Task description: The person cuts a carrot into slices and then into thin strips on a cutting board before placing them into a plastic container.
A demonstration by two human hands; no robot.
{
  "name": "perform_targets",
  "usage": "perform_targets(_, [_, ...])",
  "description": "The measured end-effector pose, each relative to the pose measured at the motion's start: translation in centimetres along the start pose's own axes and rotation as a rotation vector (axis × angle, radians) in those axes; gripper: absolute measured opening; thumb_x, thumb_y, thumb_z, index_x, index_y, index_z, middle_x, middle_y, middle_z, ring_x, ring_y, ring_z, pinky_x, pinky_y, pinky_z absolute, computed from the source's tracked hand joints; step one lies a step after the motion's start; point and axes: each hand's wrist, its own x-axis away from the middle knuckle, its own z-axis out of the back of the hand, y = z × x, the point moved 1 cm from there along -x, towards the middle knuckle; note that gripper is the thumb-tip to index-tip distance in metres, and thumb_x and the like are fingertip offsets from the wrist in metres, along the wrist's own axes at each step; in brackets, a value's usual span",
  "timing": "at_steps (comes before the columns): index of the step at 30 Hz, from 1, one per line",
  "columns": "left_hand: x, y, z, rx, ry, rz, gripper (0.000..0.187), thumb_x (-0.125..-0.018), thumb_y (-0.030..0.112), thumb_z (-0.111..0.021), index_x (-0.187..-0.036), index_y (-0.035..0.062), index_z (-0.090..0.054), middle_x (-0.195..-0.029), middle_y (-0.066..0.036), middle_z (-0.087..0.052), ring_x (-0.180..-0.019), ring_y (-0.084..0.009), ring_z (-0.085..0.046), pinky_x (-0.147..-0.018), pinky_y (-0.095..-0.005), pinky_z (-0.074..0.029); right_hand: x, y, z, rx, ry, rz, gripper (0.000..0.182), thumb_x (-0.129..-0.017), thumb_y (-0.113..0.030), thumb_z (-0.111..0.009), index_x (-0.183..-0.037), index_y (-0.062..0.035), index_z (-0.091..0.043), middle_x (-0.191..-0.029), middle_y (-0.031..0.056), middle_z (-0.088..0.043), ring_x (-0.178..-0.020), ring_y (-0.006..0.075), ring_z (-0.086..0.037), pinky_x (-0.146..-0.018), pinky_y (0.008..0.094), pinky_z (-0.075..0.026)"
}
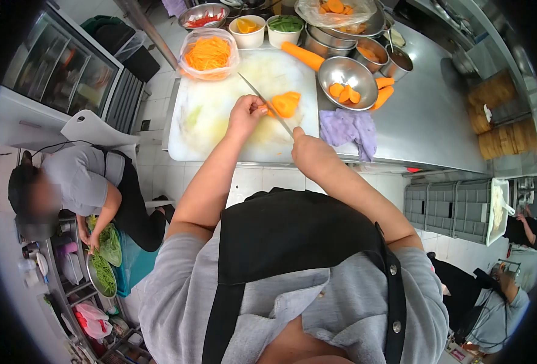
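Observation:
On the white cutting board [202,136], my right hand [310,151] is closed round the handle of a knife [257,94]. The blade points away to the upper left. My left hand [245,116] has its fingertips bent onto a piece of carrot beside the blade, on its left side. Cut carrot slices [286,105] lie in a small heap just right of the blade. How much carrot sits under my left fingers is partly hidden.
Shredded carrot in a plastic-lined tub [209,56] stands at the board's far left. A whole carrot [302,56] leans by a metal bowl [347,73] holding carrot pieces. A purple cloth [348,130] lies right of the board. At left, a seated person [86,176] handles green vegetables.

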Motion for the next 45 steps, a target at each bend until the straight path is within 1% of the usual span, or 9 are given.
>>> perform_targets(2, [-0.1,-0.2,0.0,0.008,-0.002,0.006,0.017,-0.082,0.001,-0.07,-0.093,0.0017,-0.058,-0.092,-0.004,-0.057,-0.081,-0.0107,-0.058,-0.077,-0.0243,-0.05,-0.4,0.4,-0.7,0.011,0.059,0.034,0.015,-0.089,-0.008,-0.045,-0.099,0.0028,-0.045,-0.076,0.025,-0.064,-0.075,0.0401,-0.065,-0.066,0.05,-0.052])
perform_targets(8, [0.2,0.6,0.1,-0.015,0.01,0.017,0.017,-0.081,0.002,-0.071,-0.093,0.0021,-0.058,-0.092,-0.003,-0.058,-0.08,-0.0105,-0.057,-0.077,-0.0243,-0.05,-0.5,-0.1,-0.4,0.024,0.022,0.01,0.014,-0.089,-0.007,-0.043,-0.1,0.0026,-0.045,-0.078,0.0257,-0.065,-0.078,0.0406,-0.066,-0.069,0.0499,-0.052])
perform_targets(11, [0.2,0.7,0.1,-0.017,0.007,0.01,0.016,-0.081,0.001,-0.071,-0.092,0.0027,-0.059,-0.09,-0.002,-0.058,-0.078,-0.0101,-0.056,-0.076,-0.0239,-0.049,-1.5,-0.5,-0.3,0.002,-0.051,-0.063,0.017,-0.088,-0.005,-0.041,-0.102,0.0013,-0.047,-0.091,0.0253,-0.065,-0.09,0.0395,-0.065,-0.078,0.0487,-0.05])
perform_targets(17, [-0.5,-1.3,-0.2,0.039,-0.005,0.019,0.016,-0.081,0.0,-0.07,-0.092,0.0038,-0.058,-0.083,-0.001,-0.059,-0.076,-0.0087,-0.055,-0.073,-0.0228,-0.049,-2.5,-0.1,-1.2,0.031,-0.073,-0.095,0.018,-0.09,-0.009,-0.04,-0.104,-0.0007,-0.048,-0.098,0.0253,-0.065,-0.095,0.0386,-0.064,-0.081,0.0492,-0.049])
perform_targets(20, [-0.2,-0.6,0.0,0.051,-0.011,0.025,0.017,-0.081,-0.001,-0.07,-0.092,0.0038,-0.058,-0.083,0.0,-0.059,-0.075,-0.0087,-0.054,-0.073,-0.0229,-0.049,-2.8,0.3,-1.3,0.019,-0.089,-0.088,0.019,-0.09,-0.01,-0.04,-0.105,-0.0006,-0.047,-0.097,0.0258,-0.065,-0.094,0.0391,-0.064,-0.081,0.0495,-0.049])
perform_targets(26, [-0.3,-0.9,0.1,-0.048,-0.015,-0.028,0.017,-0.081,-0.001,-0.069,-0.092,0.0033,-0.057,-0.083,-0.001,-0.058,-0.075,-0.0099,-0.055,-0.073,-0.0238,-0.049,-0.8,-0.8,0.7,0.011,-0.004,-0.065,0.017,-0.09,-0.012,-0.042,-0.1,0.0,-0.047,-0.086,0.0251,-0.066,-0.085,0.0394,-0.066,-0.075,0.0496,-0.051])
perform_targets(29, [-0.2,-0.6,0.1,-0.048,-0.01,-0.033,0.017,-0.081,-0.001,-0.069,-0.093,0.0027,-0.058,-0.084,-0.002,-0.059,-0.076,-0.0107,-0.055,-0.074,-0.0243,-0.049,-0.3,-0.5,0.5,0.053,0.073,0.005,0.015,-0.089,-0.012,-0.044,-0.097,0.0,-0.046,-0.081,0.0243,-0.066,-0.079,0.0388,-0.066,-0.07,0.049,-0.052])
perform_targets(35, [-0.2,-0.3,0.1,-0.077,-0.018,-0.014,0.016,-0.081,-0.001,-0.069,-0.092,0.0022,-0.058,-0.087,-0.003,-0.06,-0.078,-0.0111,-0.056,-0.076,-0.025,-0.05,-0.7,0.0,-0.4,0.066,0.096,0.02,0.013,-0.088,-0.01,-0.045,-0.095,0.0003,-0.047,-0.077,0.0238,-0.066,-0.076,0.0389,-0.067,-0.068,0.049,-0.053])
perform_targets(45, [0.1,0.0,0.2,-0.025,-0.009,-0.008,0.014,-0.082,-0.001,-0.068,-0.09,0.0019,-0.058,-0.087,-0.003,-0.06,-0.077,-0.0114,-0.057,-0.075,-0.025,-0.049,-1.1,-0.9,0.7,0.062,-0.067,-0.089,0.016,-0.088,-0.007,-0.042,-0.102,-0.0009,-0.049,-0.093,0.0245,-0.066,-0.091,0.0386,-0.065,-0.08,0.0489,-0.051])
